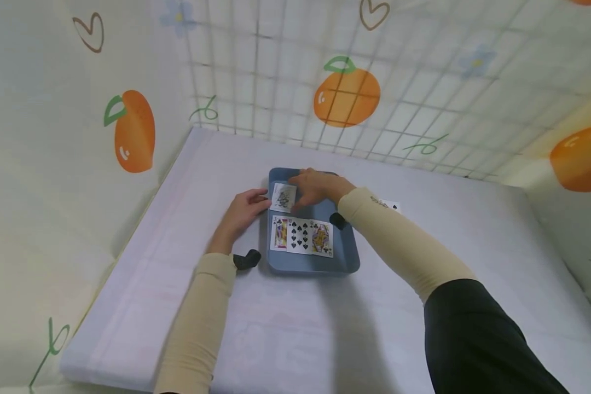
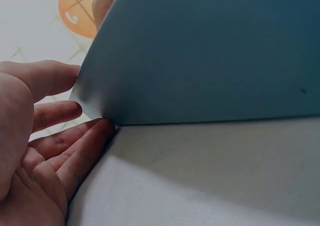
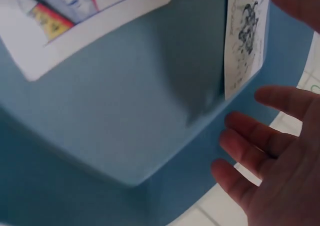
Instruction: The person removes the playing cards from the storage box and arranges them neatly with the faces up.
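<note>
A blue tray (image 1: 345, 254) lies on the white table. Three face-up playing cards (image 1: 301, 236) sit side by side in its near half. A joker card (image 1: 283, 197) lies alone in the far left corner, seen also in the right wrist view as the joker card (image 3: 244, 35). My right hand (image 1: 302, 191) hovers over the tray's far part, its fingers (image 3: 252, 128) straight and spread, the thumb at the joker's edge. My left hand (image 1: 262, 200) is outside the tray, straight fingers (image 2: 60, 110) touching the tray wall (image 2: 210, 55) near its corner.
One more card (image 1: 392, 206) peeks out on the table behind my right forearm. Cloth walls printed with oranges close in the left, back and right sides. The table's near edge lies below the tray.
</note>
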Motion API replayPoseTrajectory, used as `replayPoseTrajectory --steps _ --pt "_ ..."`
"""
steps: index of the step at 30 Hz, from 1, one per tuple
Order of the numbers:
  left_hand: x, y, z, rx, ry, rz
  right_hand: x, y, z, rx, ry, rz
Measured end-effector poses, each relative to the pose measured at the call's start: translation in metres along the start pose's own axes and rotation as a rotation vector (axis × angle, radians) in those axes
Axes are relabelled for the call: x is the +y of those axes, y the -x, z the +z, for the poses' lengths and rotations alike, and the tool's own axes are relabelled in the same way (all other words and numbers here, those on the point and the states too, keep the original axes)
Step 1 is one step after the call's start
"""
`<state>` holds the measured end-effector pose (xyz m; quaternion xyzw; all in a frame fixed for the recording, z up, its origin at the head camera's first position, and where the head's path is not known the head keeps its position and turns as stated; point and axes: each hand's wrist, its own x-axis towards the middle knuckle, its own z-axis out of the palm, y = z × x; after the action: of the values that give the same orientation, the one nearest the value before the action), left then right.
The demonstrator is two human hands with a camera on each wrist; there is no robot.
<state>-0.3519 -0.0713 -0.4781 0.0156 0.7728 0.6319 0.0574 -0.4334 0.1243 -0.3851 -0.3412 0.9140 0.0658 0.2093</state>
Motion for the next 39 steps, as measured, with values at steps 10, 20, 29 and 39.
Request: replayPoseTrajectory --steps 10,20,29,39 --pt "0.006 -0.002 0.000 -0.005 0.000 0.016 -0.005 -0.006 0.002 0.030 0.024 -0.013" --pt "0.004 -0.001 0.000 -0.001 0.016 0.010 -0.007 -0.014 0.007 0.030 0.013 0.007" --pt "0.003 0.001 -0.001 0.005 -0.011 0.003 -0.010 -0.022 0.011 0.052 0.000 0.001" --pt "0.001 0.001 -0.004 -0.006 -0.001 -0.007 -0.015 -0.030 0.012 0.052 0.028 -0.017"
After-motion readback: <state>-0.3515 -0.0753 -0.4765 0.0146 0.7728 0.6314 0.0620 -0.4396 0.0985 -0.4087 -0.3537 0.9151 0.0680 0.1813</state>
